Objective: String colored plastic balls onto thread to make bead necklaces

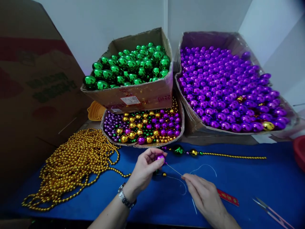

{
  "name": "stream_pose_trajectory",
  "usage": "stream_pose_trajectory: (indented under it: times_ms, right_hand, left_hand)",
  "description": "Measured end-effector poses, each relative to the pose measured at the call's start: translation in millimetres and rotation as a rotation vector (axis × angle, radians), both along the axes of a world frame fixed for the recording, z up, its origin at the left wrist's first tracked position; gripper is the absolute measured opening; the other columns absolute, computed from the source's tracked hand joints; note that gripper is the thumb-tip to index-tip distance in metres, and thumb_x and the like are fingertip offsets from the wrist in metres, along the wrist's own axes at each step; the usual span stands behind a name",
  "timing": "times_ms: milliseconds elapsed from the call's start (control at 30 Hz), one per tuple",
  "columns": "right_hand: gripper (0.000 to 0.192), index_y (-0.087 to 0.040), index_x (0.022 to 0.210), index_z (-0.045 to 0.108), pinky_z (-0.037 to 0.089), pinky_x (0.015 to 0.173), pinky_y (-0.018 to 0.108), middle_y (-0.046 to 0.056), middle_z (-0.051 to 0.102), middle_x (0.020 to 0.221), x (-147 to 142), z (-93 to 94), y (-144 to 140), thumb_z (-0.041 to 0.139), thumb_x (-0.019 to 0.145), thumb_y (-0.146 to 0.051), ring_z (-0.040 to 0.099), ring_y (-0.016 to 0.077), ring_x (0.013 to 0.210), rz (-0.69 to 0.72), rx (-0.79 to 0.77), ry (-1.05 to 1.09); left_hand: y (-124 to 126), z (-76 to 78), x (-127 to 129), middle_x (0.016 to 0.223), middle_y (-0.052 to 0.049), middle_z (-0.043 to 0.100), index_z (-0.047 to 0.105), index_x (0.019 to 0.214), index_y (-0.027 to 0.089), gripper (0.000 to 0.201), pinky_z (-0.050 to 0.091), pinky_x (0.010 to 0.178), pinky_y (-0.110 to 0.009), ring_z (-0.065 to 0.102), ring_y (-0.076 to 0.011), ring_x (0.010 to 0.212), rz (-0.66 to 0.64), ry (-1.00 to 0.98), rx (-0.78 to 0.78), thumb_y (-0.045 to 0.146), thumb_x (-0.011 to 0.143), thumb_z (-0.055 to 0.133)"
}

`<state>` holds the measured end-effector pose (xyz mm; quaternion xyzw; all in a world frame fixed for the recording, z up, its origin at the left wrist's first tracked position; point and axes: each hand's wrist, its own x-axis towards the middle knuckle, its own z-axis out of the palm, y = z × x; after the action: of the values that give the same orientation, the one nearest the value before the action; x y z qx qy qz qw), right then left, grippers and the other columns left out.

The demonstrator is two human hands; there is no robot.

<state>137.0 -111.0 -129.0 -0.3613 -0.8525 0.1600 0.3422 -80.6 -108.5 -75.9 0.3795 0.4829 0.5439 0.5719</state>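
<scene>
Between the thumb and fingers of my left hand (pixel 145 165) is a shiny purple bead (pixel 159 157). A thin pale thread (pixel 174 170) runs taut from that bead to my right hand (pixel 205 194), whose thumb and fingertips pinch it. More thread curls loosely on the blue cloth around the fingers. Beyond my left hand lies a strung piece with a large green bead (pixel 178 150), a gold bead (pixel 193 153) and a straight run of small gold beads (pixel 234 156). A small gold bead (pixel 164 174) on thread rests just below the left fingers.
Gold bead strands (pixel 78 162) are heaped at left. Cartons hold green beads (pixel 132 65), purple beads (pixel 224 86) and mixed beads (pixel 143 125). Snips (pixel 273 211) and a red strip (pixel 228 197) lie at right on the blue cloth (pixel 250 178); a red bowl (pixel 299 156) stands beyond.
</scene>
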Motion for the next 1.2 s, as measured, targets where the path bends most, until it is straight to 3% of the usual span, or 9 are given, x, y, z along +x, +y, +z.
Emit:
stream_pose_trajectory:
  times_ms: [200, 467, 700, 933, 1200]
  right_hand:
    - [0.024, -0.017, 0.105, 0.059, 0.052, 0.071, 0.031, 0.007, 0.068, 0.082, 1.7, -9.3, -1.4, 0.039, 0.093, -0.013, 0.066, 0.02, 0.079, -0.024, 0.032, -0.06]
    - [0.021, -0.02, 0.097, 0.058, 0.054, 0.072, 0.028, 0.004, 0.064, 0.074, 0.5, -5.3, -1.3, 0.038, 0.093, -0.016, 0.066, 0.0178, 0.076, 0.034, -0.106, 0.03]
    - [0.022, -0.02, 0.1, 0.058, 0.054, 0.073, 0.026, 0.005, 0.067, 0.083, -1.3, -5.5, -1.1, 0.036, 0.094, -0.018, 0.066, 0.0157, 0.075, 0.04, -0.167, 0.066]
    - [0.023, -0.022, 0.105, 0.057, 0.053, 0.076, 0.024, 0.006, 0.069, 0.094, 1.4, -16.2, -2.3, 0.037, 0.094, -0.021, 0.067, 0.0162, 0.086, 0.053, -0.207, 0.098]
    - [0.022, -0.023, 0.106, 0.057, 0.054, 0.077, 0.022, 0.004, 0.069, 0.094, 1.1, -18.2, -3.8, 0.038, 0.094, -0.022, 0.067, 0.0155, 0.086, 0.052, -0.228, 0.106]
  left_hand:
    - [-3.8, 4.1, 3.6, 0.103, -0.011, 0.067, 0.061, 0.095, 0.015, 0.031, 0.048, 0.073, -0.027, 0.06, -0.0168, 0.085, 0.024, 0.104, 0.039, 0.022, 0.068, 0.075]
    - [-2.8, 1.0, 2.0, 0.103, -0.01, 0.067, 0.06, 0.096, 0.015, 0.029, 0.048, 0.068, -0.022, 0.059, -0.0135, 0.08, -0.002, 0.04, 0.014, 0.022, 0.071, 0.073]
    - [-3.6, 4.0, 1.8, 0.105, -0.01, 0.066, 0.062, 0.098, 0.015, 0.032, 0.048, 0.072, -0.024, 0.06, -0.0155, 0.084, -0.015, 0.068, 0.054, 0.019, 0.069, 0.075]
    - [-7.2, 4.0, 5.6, 0.107, -0.009, 0.064, 0.063, 0.099, 0.017, 0.034, 0.051, 0.076, -0.033, 0.063, -0.0233, 0.092, -0.056, -0.113, 0.046, 0.017, 0.068, 0.075]
    - [-6.9, 3.7, 6.1, 0.104, -0.01, 0.064, 0.058, 0.101, 0.017, 0.039, 0.053, 0.075, -0.036, 0.065, -0.0223, 0.087, -0.048, -0.17, 0.035, 0.015, 0.066, 0.076]
